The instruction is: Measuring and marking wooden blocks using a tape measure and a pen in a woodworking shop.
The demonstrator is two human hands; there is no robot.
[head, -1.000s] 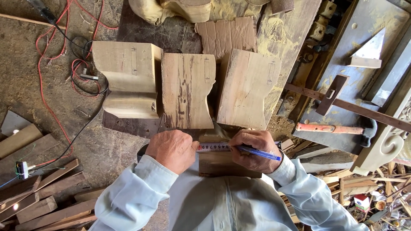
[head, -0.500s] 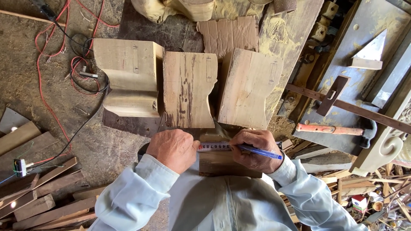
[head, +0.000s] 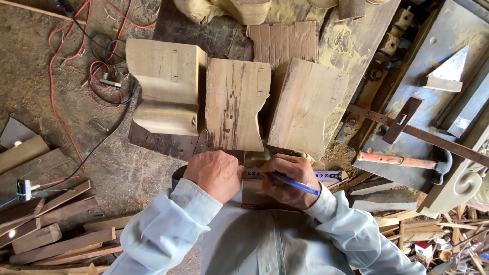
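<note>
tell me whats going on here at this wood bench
A person in a pale long-sleeved shirt is marking a small brown wooden block held close to the body. The left hand presses a pale ruler across it, while the right hand holds a blue pen against the ruler's edge. Three shaped, curved-profile wooden blocks stand in a row just beyond. A red-handled hammer lies to the right.
</note>
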